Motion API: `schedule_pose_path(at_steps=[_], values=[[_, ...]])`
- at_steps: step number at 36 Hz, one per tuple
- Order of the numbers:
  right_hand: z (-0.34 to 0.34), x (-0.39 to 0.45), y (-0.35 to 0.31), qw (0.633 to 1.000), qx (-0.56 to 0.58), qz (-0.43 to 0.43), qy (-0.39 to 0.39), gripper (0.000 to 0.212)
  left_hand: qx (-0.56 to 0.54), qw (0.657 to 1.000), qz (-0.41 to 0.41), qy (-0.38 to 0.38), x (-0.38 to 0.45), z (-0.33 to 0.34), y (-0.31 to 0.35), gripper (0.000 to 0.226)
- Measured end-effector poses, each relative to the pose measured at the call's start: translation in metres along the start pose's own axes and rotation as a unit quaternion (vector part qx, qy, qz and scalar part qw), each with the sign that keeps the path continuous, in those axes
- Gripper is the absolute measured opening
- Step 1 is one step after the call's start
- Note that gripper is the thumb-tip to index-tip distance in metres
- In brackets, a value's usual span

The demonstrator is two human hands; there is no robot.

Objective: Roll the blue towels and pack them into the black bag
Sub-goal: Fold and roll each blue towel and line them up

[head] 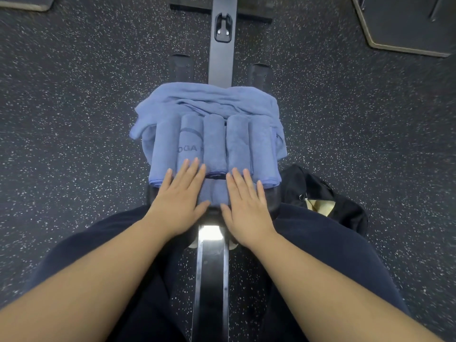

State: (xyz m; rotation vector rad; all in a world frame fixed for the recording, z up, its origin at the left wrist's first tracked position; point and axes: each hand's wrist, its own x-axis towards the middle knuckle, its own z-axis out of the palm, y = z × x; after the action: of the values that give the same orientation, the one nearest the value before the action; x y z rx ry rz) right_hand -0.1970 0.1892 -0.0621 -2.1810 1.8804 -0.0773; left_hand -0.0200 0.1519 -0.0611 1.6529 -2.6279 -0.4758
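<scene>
Speckled dark rubber floor point(74, 119) all round, gym sort of place; I sit astride a narrow bench point(209, 267) whose metal rail runs away from me between my knees. Nearest: both forearms reach forward, palms down. Left hand point(181, 196) and right hand point(246, 203) lie flat, fingers straight and slightly spread, gripping nothing, pressing on the blue towel point(214, 193) that lies crosswise on the pad between them. It looks partly rolled under my palms, though how far I cannot tell. Fingertips touch the near ends of the rolled towels point(214, 144), a row side by side, pointing away from me, one with printed lettering. Beyond the row, a loose unrolled towel point(209, 99) heaped in folds. Black bag point(320, 198) sits on the floor just beside my right knee, mouth open, something pale showing inside; no towel visible in it. Judgement: rolling stage, packing not begun. Next move wants even pressure from both palms, pushing forward so the roll stays tight and straight, then the heap remains to do.
</scene>
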Motion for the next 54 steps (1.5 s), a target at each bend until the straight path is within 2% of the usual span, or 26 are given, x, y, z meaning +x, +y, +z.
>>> schedule_pose_path(at_steps=[2, 8, 11, 13, 19, 24, 28, 31, 36, 41, 46, 50, 54], values=[[-0.009, 0.007, 0.004, 0.999, 0.033, 0.026, -0.007, 0.061, -0.027, 0.999, -0.042, 0.008, 0.004, -0.005, -0.002, 0.089], [-0.027, 0.033, 0.023, 0.994, 0.07, 0.078, -0.002, 0.045, -0.066, 0.987, -0.146, 0.015, 0.023, -0.023, -0.017, 0.057], [-0.036, 0.053, 0.032, 0.994, 0.067, 0.088, 0.012, 0.046, -0.091, 0.977, -0.192, 0.033, 0.031, -0.031, -0.033, 0.055], [-0.039, 0.066, 0.037, 0.997, 0.044, 0.065, -0.009, 0.047, -0.119, 0.971, -0.206, 0.028, 0.035, -0.034, -0.042, 0.057], [-0.039, 0.105, 0.035, 0.997, -0.015, -0.007, -0.079, 0.05, -0.164, 0.967, -0.192, -0.027, 0.041, -0.025, -0.043, 0.062], [-0.04, 0.138, 0.028, 0.997, -0.018, -0.012, -0.07, 0.052, -0.139, 0.975, -0.164, -0.056, 0.043, -0.026, -0.037, 0.068], [-0.043, 0.163, 0.025, 0.997, -0.007, -0.006, -0.072, 0.053, -0.128, 0.975, -0.148, -0.101, 0.041, -0.028, -0.03, 0.09], [-0.044, 0.172, 0.024, 0.998, 0.006, -0.005, -0.058, 0.05, -0.113, 0.976, -0.145, -0.114, 0.041, -0.026, -0.028, 0.097], [-0.037, 0.176, 0.024, 1.0, -0.004, 0.006, -0.005, 0.039, -0.112, 0.976, -0.15, -0.113, 0.045, -0.026, -0.028, 0.095], [-0.041, 0.198, 0.026, 0.999, 0.039, 0.028, 0.019, 0.036, -0.133, 0.977, -0.155, -0.064, 0.05, -0.029, -0.029, 0.079], [-0.047, 0.222, 0.029, 0.997, 0.025, 0.016, -0.072, 0.045, -0.135, 0.976, -0.162, -0.046, 0.054, -0.031, -0.028, 0.076], [-0.049, 0.233, 0.022, 0.995, 0.015, 0.0, -0.096, 0.051, -0.135, 0.974, -0.175, -0.05, 0.057, -0.033, -0.027, 0.074], [-0.045, 0.239, 0.017, 0.987, -0.002, 0.012, -0.162, 0.059, -0.13, 0.973, -0.183, -0.057, 0.06, -0.032, -0.027, 0.07]])
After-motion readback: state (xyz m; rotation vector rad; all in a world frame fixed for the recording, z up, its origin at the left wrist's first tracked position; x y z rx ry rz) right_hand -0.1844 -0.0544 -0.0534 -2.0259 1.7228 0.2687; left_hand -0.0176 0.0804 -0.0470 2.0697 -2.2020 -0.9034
